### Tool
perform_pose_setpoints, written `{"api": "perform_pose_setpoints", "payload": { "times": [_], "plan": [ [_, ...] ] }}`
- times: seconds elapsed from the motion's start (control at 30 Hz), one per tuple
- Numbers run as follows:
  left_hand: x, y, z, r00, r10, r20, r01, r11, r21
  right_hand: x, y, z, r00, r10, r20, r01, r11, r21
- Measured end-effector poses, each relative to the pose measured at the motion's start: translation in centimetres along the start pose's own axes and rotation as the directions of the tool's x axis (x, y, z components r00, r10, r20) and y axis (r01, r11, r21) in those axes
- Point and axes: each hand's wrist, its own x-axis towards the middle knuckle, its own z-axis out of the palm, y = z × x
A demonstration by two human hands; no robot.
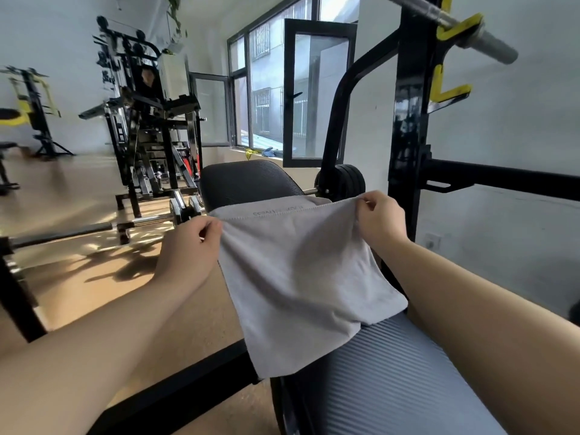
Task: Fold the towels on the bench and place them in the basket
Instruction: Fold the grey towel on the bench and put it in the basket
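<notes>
Your left hand [188, 243] and right hand [381, 219] pinch the top corners of the creased grey towel [301, 277] draped over the ribbed bench [392, 387]; the rack upright [408, 120] stands just right of it.

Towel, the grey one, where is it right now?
In the head view the grey towel sits mid-frame, draped across the ribbed bench, its far corners pinched up by the left hand and the right hand.
</notes>
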Motion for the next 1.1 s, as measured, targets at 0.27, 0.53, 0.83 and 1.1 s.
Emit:
{"api": "perform_pose_setpoints", "payload": {
  "times": [0.27, 0.53, 0.83, 1.1],
  "plan": [
    [4.3, -1.2, 1.6, 0.993, -0.101, -0.059, 0.102, 0.995, 0.012, 4.0, -0.3, 4.3, 0.993, 0.070, 0.097, -0.070, 0.998, -0.002],
    [6.1, -3.8, 3.5, 0.946, -0.302, 0.121, 0.321, 0.926, -0.197, 4.5, -0.1, 7.6, 0.901, 0.232, 0.368, -0.258, 0.966, 0.023],
    [5.4, -2.9, 2.9, 0.967, -0.251, 0.045, 0.254, 0.929, -0.269, 4.6, 0.4, 6.5, 0.878, 0.231, 0.419, -0.347, 0.910, 0.227],
    [4.6, -1.4, 0.5, 0.936, -0.327, 0.129, 0.347, 0.801, -0.488, 3.3, -1.8, 1.9, 0.874, 0.143, 0.465, -0.367, 0.822, 0.435]
  ]
}}
